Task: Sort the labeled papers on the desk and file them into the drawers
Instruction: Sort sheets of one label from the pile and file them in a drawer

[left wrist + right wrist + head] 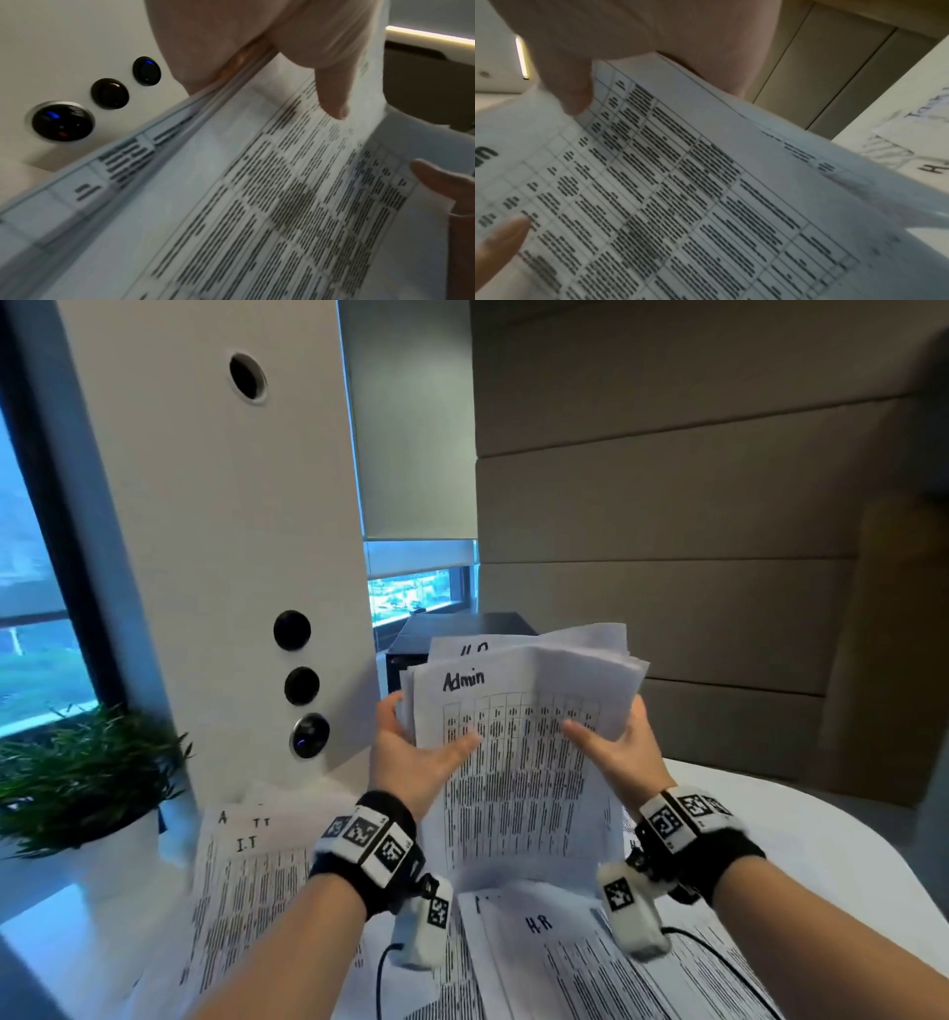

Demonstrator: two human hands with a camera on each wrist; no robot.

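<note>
Above the desk (801, 819), a stack of papers (518, 793) is held upright between both hands, its front sheet headed "Admin" over a printed table. The stack's left edge is pinched by the left hand (411, 762), thumb laid flat on the front sheet and fingers curled behind. Its right edge is gripped likewise by the right hand (624, 752), thumb across the print. On the desk below, sheets marked "I.T" (246, 875) are spread to the left and sheets marked "H.R" (580, 963) to the right. A potted plant (82, 778) is seen at the far left, and a dark cabinet (462, 631) behind the stack.
</note>
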